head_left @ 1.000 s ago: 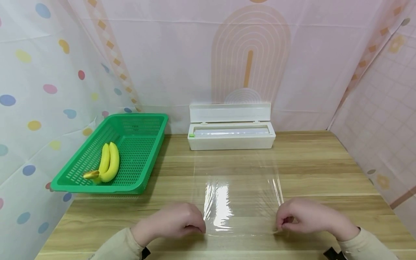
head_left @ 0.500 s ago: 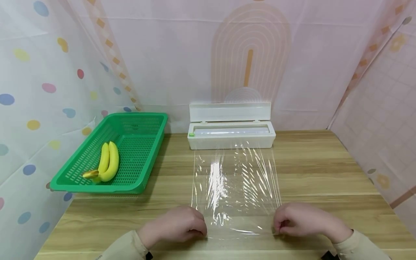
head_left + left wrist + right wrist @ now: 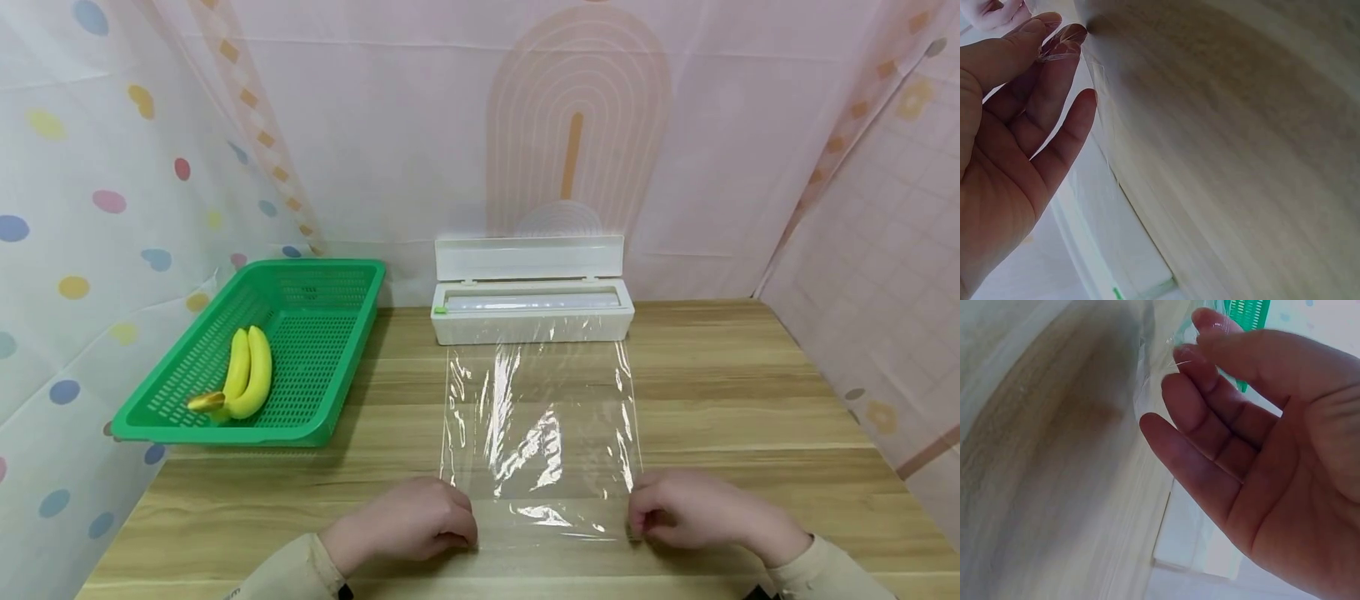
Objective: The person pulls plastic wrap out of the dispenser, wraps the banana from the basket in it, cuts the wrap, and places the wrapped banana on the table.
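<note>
A clear sheet of cling film stretches over the wooden table from a white dispenser box, whose lid stands raised. My left hand pinches the film's near left corner between thumb and fingers. At the near right corner, my right hand pinches the film the same way. In the left wrist view the film bunches at the thumb and fingertips of the left hand. The right wrist view shows film at the thumb and forefinger of the right hand.
A green plastic basket stands at the left of the wooden table, with bananas in it. A patterned curtain hangs behind the table and along both sides. The box's small green piece sits at its left end.
The film has become more visible, with bright wrinkles now reaching up to the box. Both hands have shifted only slightly and keep their pinch on the near corners. Basket and box stay put.
</note>
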`<state>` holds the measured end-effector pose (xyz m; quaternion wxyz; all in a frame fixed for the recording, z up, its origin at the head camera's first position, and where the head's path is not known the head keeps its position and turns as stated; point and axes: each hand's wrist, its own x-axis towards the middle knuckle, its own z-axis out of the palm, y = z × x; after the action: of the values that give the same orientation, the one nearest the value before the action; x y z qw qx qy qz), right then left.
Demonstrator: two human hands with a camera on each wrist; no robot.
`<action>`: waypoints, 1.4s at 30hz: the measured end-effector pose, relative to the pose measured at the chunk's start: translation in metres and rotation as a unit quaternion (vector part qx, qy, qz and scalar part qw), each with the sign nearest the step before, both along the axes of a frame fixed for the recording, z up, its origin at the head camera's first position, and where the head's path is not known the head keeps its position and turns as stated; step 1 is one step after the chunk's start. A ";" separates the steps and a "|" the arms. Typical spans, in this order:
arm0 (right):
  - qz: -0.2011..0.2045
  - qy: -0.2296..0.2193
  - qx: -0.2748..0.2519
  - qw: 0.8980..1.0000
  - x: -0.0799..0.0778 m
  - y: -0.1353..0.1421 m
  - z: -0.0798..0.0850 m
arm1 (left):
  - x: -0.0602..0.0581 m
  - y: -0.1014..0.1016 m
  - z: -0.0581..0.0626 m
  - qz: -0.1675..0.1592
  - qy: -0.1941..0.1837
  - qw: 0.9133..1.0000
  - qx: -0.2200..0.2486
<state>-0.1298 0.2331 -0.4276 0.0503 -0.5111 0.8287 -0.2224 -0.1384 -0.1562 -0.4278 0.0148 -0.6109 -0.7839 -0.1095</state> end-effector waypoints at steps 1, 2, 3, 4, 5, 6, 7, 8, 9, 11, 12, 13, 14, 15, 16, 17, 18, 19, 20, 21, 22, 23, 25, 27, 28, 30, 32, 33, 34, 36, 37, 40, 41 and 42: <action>-0.002 0.009 -0.003 1.000 0.000 0.000 -0.001 | 0.000 0.000 0.000 0.000 -0.001 1.000 0.002; -0.003 0.016 -0.005 1.000 0.000 0.000 -0.001 | 0.000 0.000 -0.001 0.000 -0.001 1.000 0.003; -0.004 0.022 -0.006 1.000 0.000 0.001 -0.002 | 0.000 0.000 -0.001 0.001 -0.002 1.000 0.003; -0.005 0.023 -0.007 1.000 0.000 0.001 -0.002 | 0.000 0.000 -0.001 0.000 -0.003 1.000 0.004; -0.005 0.024 -0.009 1.000 0.000 0.002 -0.003 | -0.001 0.000 -0.001 -0.001 -0.003 1.000 0.004; -0.005 0.025 -0.012 1.000 0.000 0.002 -0.003 | -0.001 0.000 -0.001 -0.001 -0.003 1.000 0.004; -0.005 0.026 -0.015 1.000 0.000 0.003 -0.003 | -0.001 0.000 -0.001 -0.002 -0.003 1.000 0.004; -0.003 0.028 -0.019 0.999 0.000 0.003 -0.004 | -0.001 0.000 -0.002 -0.003 -0.003 1.000 0.005; -0.003 0.033 -0.023 0.999 0.000 0.004 -0.005 | -0.001 0.000 -0.002 -0.003 -0.003 1.000 0.005; 0.001 0.040 -0.033 0.999 0.000 0.006 -0.006 | -0.001 0.000 -0.002 -0.005 0.000 1.000 0.005; 0.002 0.042 -0.038 0.998 0.001 0.006 -0.007 | -0.001 0.000 -0.002 -0.006 0.000 1.000 0.006; 0.005 0.046 -0.043 0.998 0.000 0.007 -0.007 | -0.001 0.000 -0.002 -0.007 0.002 1.000 0.007; 0.007 0.048 -0.046 0.998 0.001 0.008 -0.008 | -0.001 0.000 -0.002 -0.007 0.002 1.000 0.008; 0.007 0.049 -0.049 0.998 0.001 0.009 -0.008 | -0.001 0.000 -0.002 -0.008 0.003 1.000 0.009; 0.009 0.050 -0.052 0.997 0.001 0.009 -0.009 | -0.001 0.000 -0.003 -0.008 0.004 1.000 0.009; 0.009 0.051 -0.054 0.997 0.001 0.010 -0.009 | -0.001 0.000 -0.003 -0.009 0.006 1.000 0.010; 0.008 0.051 -0.056 0.997 0.001 0.010 -0.010 | -0.001 0.000 -0.003 -0.009 0.006 1.000 0.010; 0.007 0.051 -0.056 0.997 0.001 0.011 -0.010 | -0.001 0.000 -0.003 -0.009 0.007 1.000 0.011; 0.005 0.050 -0.056 0.997 0.002 0.011 -0.010 | -0.001 0.000 -0.004 -0.009 0.007 1.000 0.011; 0.004 0.045 -0.056 0.997 0.002 0.012 -0.010 | -0.001 0.000 -0.004 -0.008 0.009 1.000 0.010; 0.002 0.039 -0.055 0.998 0.002 0.013 -0.010 | -0.001 0.000 -0.004 -0.007 0.010 1.000 0.010; 0.000 0.034 -0.054 0.998 0.003 0.014 -0.010 | 0.000 0.000 -0.005 -0.006 0.010 1.000 0.009; -0.002 0.020 -0.051 0.998 0.004 0.016 -0.009 | 0.000 0.000 -0.005 -0.003 0.009 1.000 0.006; -0.005 0.010 -0.050 0.999 0.005 0.018 -0.007 | 0.001 0.000 -0.005 0.001 0.010 1.000 0.003; -0.005 0.009 -0.050 0.999 0.005 0.018 -0.006 | 0.001 0.000 -0.005 0.002 0.009 1.000 0.003; -0.009 0.006 -0.050 0.999 0.005 0.020 -0.002 | 0.001 0.000 -0.005 0.003 0.011 1.000 0.001; -0.016 0.008 -0.051 0.999 0.004 0.023 0.001 | 0.002 0.000 -0.005 0.002 0.013 1.000 0.003; -0.024 0.014 -0.051 0.998 0.003 0.024 0.003 | 0.002 0.000 -0.005 0.001 0.015 1.000 0.004; -0.031 0.019 -0.052 0.998 0.002 0.026 0.005 | 0.002 0.000 -0.005 0.001 0.015 1.000 0.006; -0.053 0.038 -0.052 0.997 -0.002 0.028 0.006 | 0.002 0.000 -0.006 0.000 0.016 1.000 0.010; -0.065 0.052 -0.052 0.995 -0.004 0.029 0.007 | 0.002 0.000 -0.006 0.000 0.017 1.000 0.011; -0.101 0.092 -0.048 0.989 -0.010 0.030 0.006 | 0.002 -0.001 -0.006 -0.001 0.016 1.000 0.013; -0.111 0.100 -0.047 0.988 -0.012 0.030 0.006 | 0.002 -0.001 -0.006 -0.002 0.017 1.000 0.013; -0.118 0.108 -0.045 0.986 -0.014 0.030 0.005 | 0.002 -0.001 -0.006 -0.002 0.018 1.000 0.014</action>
<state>-0.1438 0.2636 -0.4229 -0.0893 -0.4327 0.8728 -0.2074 -0.1367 -0.1568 -0.4341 0.0370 -0.6140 -0.7809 -0.1091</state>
